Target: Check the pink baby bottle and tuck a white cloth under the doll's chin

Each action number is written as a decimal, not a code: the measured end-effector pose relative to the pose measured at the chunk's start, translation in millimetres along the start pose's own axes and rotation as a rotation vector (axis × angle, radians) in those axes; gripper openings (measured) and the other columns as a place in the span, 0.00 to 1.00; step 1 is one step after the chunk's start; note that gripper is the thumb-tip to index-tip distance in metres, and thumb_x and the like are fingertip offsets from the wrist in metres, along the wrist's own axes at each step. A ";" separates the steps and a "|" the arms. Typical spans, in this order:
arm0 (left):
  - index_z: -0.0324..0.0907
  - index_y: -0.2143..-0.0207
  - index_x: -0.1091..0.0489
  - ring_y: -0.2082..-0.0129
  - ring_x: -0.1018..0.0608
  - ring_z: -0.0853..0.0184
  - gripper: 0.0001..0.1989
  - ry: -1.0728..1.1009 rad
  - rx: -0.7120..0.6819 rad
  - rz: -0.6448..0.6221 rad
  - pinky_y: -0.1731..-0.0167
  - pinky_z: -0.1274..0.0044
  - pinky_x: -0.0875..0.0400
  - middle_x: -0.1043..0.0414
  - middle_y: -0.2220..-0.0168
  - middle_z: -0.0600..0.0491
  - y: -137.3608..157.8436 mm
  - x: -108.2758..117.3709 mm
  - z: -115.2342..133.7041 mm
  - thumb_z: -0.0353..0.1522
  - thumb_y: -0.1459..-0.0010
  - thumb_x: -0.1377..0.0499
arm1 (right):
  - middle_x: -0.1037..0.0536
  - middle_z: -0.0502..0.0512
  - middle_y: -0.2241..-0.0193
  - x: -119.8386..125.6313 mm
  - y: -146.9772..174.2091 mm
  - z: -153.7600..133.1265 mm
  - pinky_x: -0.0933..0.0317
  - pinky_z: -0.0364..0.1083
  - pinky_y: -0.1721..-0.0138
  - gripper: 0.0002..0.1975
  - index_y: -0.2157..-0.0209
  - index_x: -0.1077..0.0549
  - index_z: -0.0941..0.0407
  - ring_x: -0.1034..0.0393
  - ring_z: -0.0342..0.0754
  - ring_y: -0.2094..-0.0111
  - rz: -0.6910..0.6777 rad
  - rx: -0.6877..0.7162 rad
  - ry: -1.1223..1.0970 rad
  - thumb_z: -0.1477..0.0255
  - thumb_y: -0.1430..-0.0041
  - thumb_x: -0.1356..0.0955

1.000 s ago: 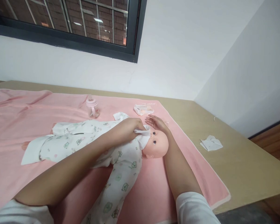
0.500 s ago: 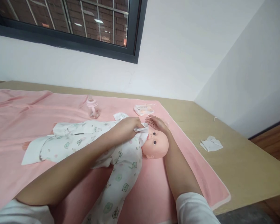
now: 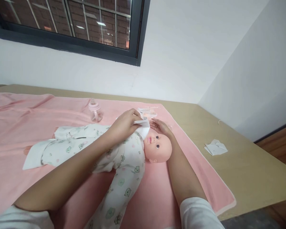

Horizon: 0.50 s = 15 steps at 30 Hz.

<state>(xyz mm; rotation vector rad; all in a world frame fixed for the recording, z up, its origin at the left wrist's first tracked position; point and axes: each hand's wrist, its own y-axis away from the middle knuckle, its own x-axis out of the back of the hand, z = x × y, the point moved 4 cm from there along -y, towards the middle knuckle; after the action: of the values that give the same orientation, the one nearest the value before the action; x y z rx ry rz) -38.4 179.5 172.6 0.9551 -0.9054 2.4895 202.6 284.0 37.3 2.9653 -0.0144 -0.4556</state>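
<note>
A baby doll (image 3: 158,149) lies on its back, head to the right, in a white outfit (image 3: 124,159) printed with green bears. My left hand (image 3: 126,122) reaches across its chest, fingers closed on a folded white cloth (image 3: 143,126). The cloth is just beside the doll's cheek and chin; whether it touches the skin I cannot tell. My right arm curves around the top of the doll's head. On the far side of the head, my right hand (image 3: 160,126) has its fingers stretched out and holds nothing.
Under the doll is a pink blanket (image 3: 69,109) on a wooden table (image 3: 248,178). A baby bottle (image 3: 94,111) with a pink collar stands behind the doll. Close to my right hand lies a clear plastic packet (image 3: 149,112). A crumpled white wipe (image 3: 216,147) rests at the right.
My left hand has risen and shifted slightly away from the doll's mouth, taking the white cloth with it. The mouth now shows. My right hand stays almost still.
</note>
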 end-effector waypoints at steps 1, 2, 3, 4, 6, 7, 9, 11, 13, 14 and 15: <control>0.42 0.66 0.23 0.55 0.25 0.61 0.10 0.004 0.003 0.025 0.54 0.70 0.32 0.29 0.56 0.50 0.4 3.0 1.2 0.29 0.44 0.44 | 0.19 0.60 0.61 0.3 0.0 -1.2 0.27 0.46 0.50 0.06 0.59 0.27 0.58 0.22 0.45 0.62 -0.010 0.001 0.018 0.75 0.38 0.33; 0.43 0.65 0.22 0.52 0.26 0.60 0.10 0.006 0.007 0.050 0.51 0.68 0.32 0.30 0.54 0.49 1.1 6.2 2.5 0.29 0.43 0.44 | 0.19 0.59 0.61 0.7 0.4 -4.1 0.27 0.47 0.49 0.07 0.58 0.27 0.57 0.22 0.46 0.61 -0.019 0.010 0.036 0.74 0.39 0.32; 0.43 0.65 0.22 0.50 0.27 0.59 0.09 0.004 0.011 0.075 0.49 0.67 0.33 0.30 0.52 0.49 1.8 9.4 3.9 0.29 0.44 0.43 | 0.19 0.58 0.60 1.1 1.3 -9.0 0.28 0.48 0.49 0.08 0.57 0.27 0.57 0.22 0.46 0.61 -0.025 0.026 0.058 0.74 0.40 0.31; 0.44 0.65 0.22 0.48 0.28 0.58 0.10 -0.001 0.016 0.094 0.47 0.66 0.33 0.31 0.50 0.49 2.6 12.3 5.4 0.28 0.45 0.43 | 0.20 0.58 0.59 1.2 3.1 -16.2 0.28 0.49 0.48 0.10 0.57 0.27 0.56 0.23 0.46 0.60 -0.030 0.051 0.087 0.73 0.41 0.30; 0.44 0.65 0.22 0.47 0.30 0.57 0.12 -0.018 0.025 0.102 0.46 0.65 0.34 0.31 0.48 0.49 3.9 16.5 7.9 0.26 0.47 0.43 | 0.20 0.56 0.57 -0.9 10.1 -37.4 0.30 0.50 0.46 0.12 0.56 0.26 0.54 0.24 0.45 0.59 -0.042 0.128 0.152 0.71 0.43 0.28; 0.45 0.65 0.21 0.46 0.31 0.58 0.13 -0.030 0.030 0.099 0.45 0.64 0.34 0.31 0.47 0.50 4.4 17.8 8.8 0.24 0.47 0.44 | 0.21 0.55 0.56 -4.0 16.0 -50.8 0.32 0.50 0.45 0.13 0.55 0.25 0.53 0.24 0.45 0.58 -0.058 0.175 0.194 0.70 0.44 0.27; 0.45 0.67 0.21 0.45 0.32 0.57 0.14 -0.065 0.045 0.083 0.44 0.63 0.35 0.32 0.46 0.50 4.7 19.2 9.6 0.23 0.49 0.45 | 0.22 0.53 0.52 -16.7 33.6 -80.3 0.34 0.51 0.42 0.15 0.56 0.24 0.52 0.25 0.45 0.56 -0.120 0.283 0.280 0.67 0.46 0.26; 0.45 0.69 0.22 0.43 0.34 0.55 0.14 -0.104 0.061 0.071 0.42 0.61 0.38 0.32 0.45 0.51 4.5 19.8 9.4 0.23 0.49 0.45 | 0.24 0.54 0.48 -38.1 59.3 -108.4 0.36 0.52 0.41 0.16 0.56 0.24 0.52 0.27 0.47 0.52 -0.206 0.407 0.414 0.65 0.47 0.25; 0.45 0.69 0.22 0.40 0.36 0.54 0.13 -0.134 0.066 0.072 0.39 0.59 0.41 0.33 0.43 0.52 4.3 20.7 8.8 0.23 0.50 0.45 | 0.24 0.55 0.48 -66.1 89.1 -127.5 0.36 0.53 0.42 0.17 0.55 0.23 0.52 0.28 0.50 0.48 -0.309 0.482 0.588 0.63 0.46 0.25; 0.45 0.70 0.22 0.39 0.37 0.53 0.13 -0.142 0.062 0.077 0.38 0.58 0.42 0.33 0.43 0.52 4.3 21.5 8.5 0.24 0.50 0.45 | 0.25 0.56 0.47 -81.3 104.0 -132.8 0.37 0.54 0.42 0.17 0.55 0.23 0.52 0.29 0.51 0.46 -0.373 0.498 0.662 0.62 0.45 0.26; 0.45 0.70 0.22 0.39 0.37 0.53 0.13 -0.145 0.055 0.085 0.38 0.58 0.43 0.33 0.42 0.52 4.4 22.5 8.3 0.24 0.50 0.45 | 0.25 0.55 0.48 -96.0 118.3 -136.5 0.38 0.54 0.41 0.17 0.55 0.23 0.52 0.31 0.52 0.45 -0.426 0.524 0.723 0.62 0.45 0.26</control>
<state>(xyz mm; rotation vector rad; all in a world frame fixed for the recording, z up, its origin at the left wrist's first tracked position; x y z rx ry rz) -52.8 172.4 190.8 1.1512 -0.9448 2.5549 153.3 188.7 211.4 3.4373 0.6723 0.7153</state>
